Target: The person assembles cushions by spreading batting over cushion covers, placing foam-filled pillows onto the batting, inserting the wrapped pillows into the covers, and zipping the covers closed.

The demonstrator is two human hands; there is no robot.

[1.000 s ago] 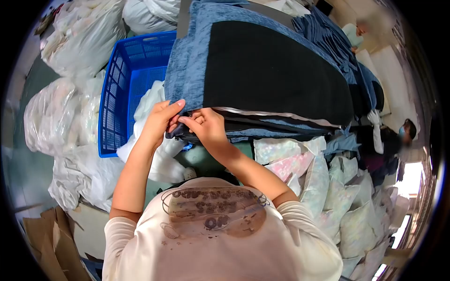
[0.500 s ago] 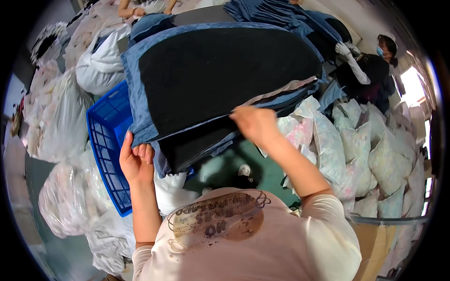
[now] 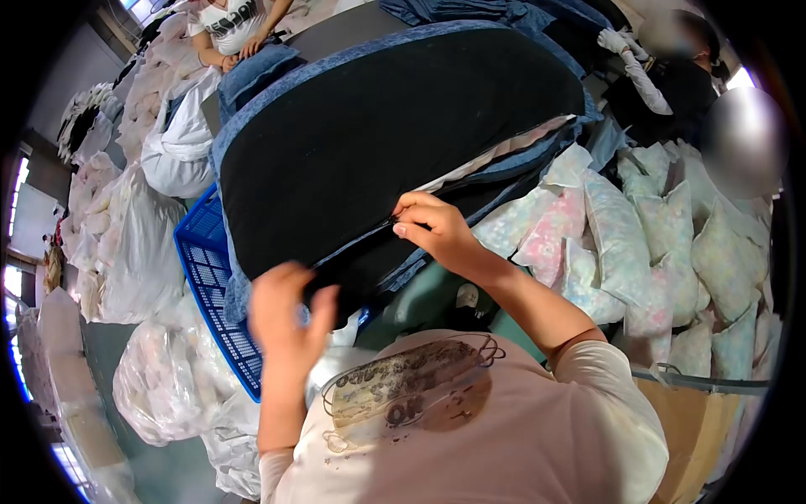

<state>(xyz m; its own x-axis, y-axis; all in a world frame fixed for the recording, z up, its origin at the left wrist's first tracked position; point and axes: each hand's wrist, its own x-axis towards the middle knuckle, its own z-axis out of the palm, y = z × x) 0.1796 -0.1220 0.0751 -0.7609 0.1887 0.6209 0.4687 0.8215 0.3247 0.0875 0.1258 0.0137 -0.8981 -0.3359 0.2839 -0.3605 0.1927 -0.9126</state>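
Observation:
A large cushion cover (image 3: 369, 126), black on its upper face with blue velvety edging, lies across the surface in front of me. Its near side gapes to the right, where pale filling or lining (image 3: 495, 155) shows. My right hand (image 3: 437, 231) pinches this near edge at the left end of the gap, on what looks like a zipper. Motion smears my left hand (image 3: 290, 315) beside the near left corner; thumb and fingers are apart, and nothing shows in it. More black and blue covers lie beneath.
A blue plastic crate (image 3: 210, 277) stands at the left. Stuffed pale pillows (image 3: 617, 244) are piled at the right, above a cardboard box (image 3: 688, 420). White bags (image 3: 126, 244) crowd the left. Two people work across from me, one with a white-gloved hand (image 3: 617, 42).
My left hand has let go of the cover's near left corner and moved toward me and right. The right hand has shifted slightly left along the edge, still pinching. The view has tilted.

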